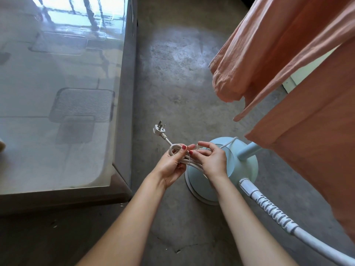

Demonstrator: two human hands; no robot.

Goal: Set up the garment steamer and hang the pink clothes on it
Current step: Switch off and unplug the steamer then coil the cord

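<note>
Coiled white cord above the pale-blue steamer base (244, 167)

Left hand (172, 166) grips the smooth looped cord (177, 150); right hand (211, 160) fingers pinch its thin tie; crinkled pink clothes (288, 54) hang right.

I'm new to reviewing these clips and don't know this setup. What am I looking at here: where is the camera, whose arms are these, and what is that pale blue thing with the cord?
There is one picture, taken by a wide-angle camera worn on a person's head and looking down, so the two bare arms are that person's own. No robot is involved.

The left hand grips a coiled white power cord; its plug sticks out past the hand, unplugged. The right hand pinches a thin tie at the coil, probably to undo it.

The pale blue dome on the concrete floor is the base of the garment steamer. A blue pole rises from it, and a white ribbed hose runs off to the lower right. The pink clothes hang at the upper right; what holds them up is out of view. On the left stands a glass-topped table.
</note>
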